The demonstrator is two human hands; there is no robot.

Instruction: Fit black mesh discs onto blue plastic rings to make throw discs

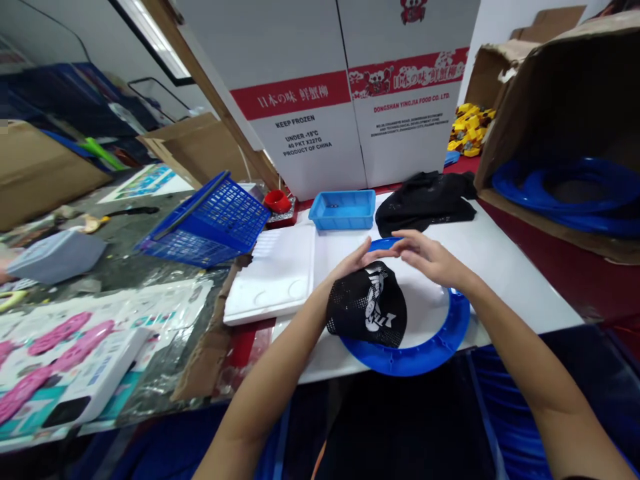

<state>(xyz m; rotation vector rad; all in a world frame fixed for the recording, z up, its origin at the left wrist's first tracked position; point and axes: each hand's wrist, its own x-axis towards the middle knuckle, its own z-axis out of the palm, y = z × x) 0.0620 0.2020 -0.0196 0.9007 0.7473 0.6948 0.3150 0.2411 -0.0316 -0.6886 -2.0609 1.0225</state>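
Observation:
A blue plastic ring [440,347] lies on the white board [505,267] in front of me. A piece of black mesh netting [367,303] with a white print hangs over its left side. My left hand [350,263] and my right hand [427,257] meet at the far edge of the ring. Both pinch the top of the netting where it covers the rim. Their fingertips almost touch each other.
A small blue tray [343,208], a pile of black netting [425,197] and white cartons [350,93] stand behind. A blue basket [210,223] and a white foam tray [277,277] lie to the left. A cardboard box [560,93] with blue rings [565,190] is at right.

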